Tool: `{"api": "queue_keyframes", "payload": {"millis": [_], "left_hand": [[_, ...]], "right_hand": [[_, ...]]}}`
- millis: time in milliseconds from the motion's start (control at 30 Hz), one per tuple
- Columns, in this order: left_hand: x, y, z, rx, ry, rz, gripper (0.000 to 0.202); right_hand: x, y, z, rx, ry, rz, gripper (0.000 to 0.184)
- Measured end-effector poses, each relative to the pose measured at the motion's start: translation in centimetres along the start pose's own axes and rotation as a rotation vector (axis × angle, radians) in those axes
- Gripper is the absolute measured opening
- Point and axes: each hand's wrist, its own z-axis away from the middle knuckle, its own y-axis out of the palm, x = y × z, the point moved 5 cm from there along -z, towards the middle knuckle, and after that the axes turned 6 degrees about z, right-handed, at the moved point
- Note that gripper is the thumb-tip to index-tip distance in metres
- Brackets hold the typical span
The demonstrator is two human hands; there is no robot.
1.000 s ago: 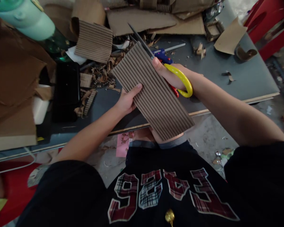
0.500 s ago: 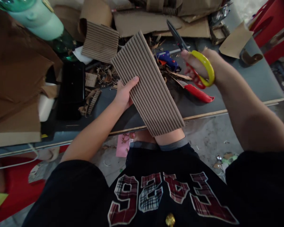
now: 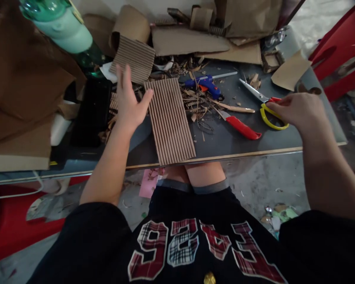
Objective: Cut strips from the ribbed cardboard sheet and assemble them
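A rectangular sheet of corrugated cardboard [image 3: 171, 122] lies on the table, ridges up, its near end at the front edge. Just left of its upper part is my left hand [image 3: 131, 102], fingers spread and holding nothing; whether the thumb touches the sheet, I cannot tell. My right hand [image 3: 296, 112] pinches the red and yellow handles of the scissors [image 3: 273, 116], which rest on the right side of the table with blades slightly apart. Between the sheet and the scissors lies a red-handled utility knife [image 3: 242, 127]. Beyond it is a blue glue gun [image 3: 208, 85].
Cardboard scraps [image 3: 195, 102] litter the middle of the table [image 3: 225, 138]. A curved corrugated piece [image 3: 134, 59] stands behind my left hand, near a green bottle [image 3: 59, 27]. A black phone-like slab [image 3: 90, 112] lies at left. Red chairs [image 3: 340, 51] flank the table.
The cardboard sheet has gone from my left hand down onto the table, and that hand has opened. My right hand has lowered the scissors from the air to the tabletop at right.
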Motion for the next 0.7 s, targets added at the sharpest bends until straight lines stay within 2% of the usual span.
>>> {"api": "queue_keyframes", "payload": {"millis": [67, 133, 233, 300, 367, 433, 467, 533, 600, 700], "left_hand": [[-1.2, -0.7, 1.7, 0.077, 0.021, -0.12, 0.091], [-2.7, -1.4, 4.3, 0.118, 0.043, -0.171, 0.079], [-4.6, -1.8, 9.2, 0.139, 0.06, -0.16, 0.072], [-5.6, -1.6, 12.3, 0.149, 0.042, -0.139, 0.072], [-6.6, -0.9, 14.8, 0.145, 0.026, -0.173, 0.078], [-7.8, 0.3, 16.6, 0.141, 0.01, -0.221, 0.089], [-8.3, 1.0, 17.2, 0.131, -0.004, -0.239, 0.095], [-9.2, 2.3, 17.9, 0.085, -0.067, -0.281, 0.106], [-9.6, 3.2, 18.1, 0.024, -0.155, -0.301, 0.109], [-9.6, 4.0, 18.0, -0.035, -0.217, -0.177, 0.105]], "right_hand": [[0.0, 1.9, -0.1, -0.085, -0.047, -0.095, 0.043], [0.4, 3.1, 1.0, -0.336, -0.157, -0.268, 0.039], [1.8, 3.7, 5.8, -0.709, -0.435, -0.582, 0.018], [3.7, 3.5, 9.9, -0.78, -0.671, -0.732, 0.011], [6.4, 3.2, 13.4, -0.691, -0.892, -0.814, 0.014], [9.3, 3.4, 15.7, -0.484, -0.994, -0.908, 0.016], [10.6, 3.6, 16.3, -0.401, -0.989, -0.955, 0.02], [12.9, 4.5, 17.1, -0.292, -0.925, -0.951, 0.043], [14.5, 5.5, 17.4, -0.289, -0.84, -0.845, 0.061], [15.2, 6.5, 17.3, -0.288, -0.815, -0.789, 0.07]]}}
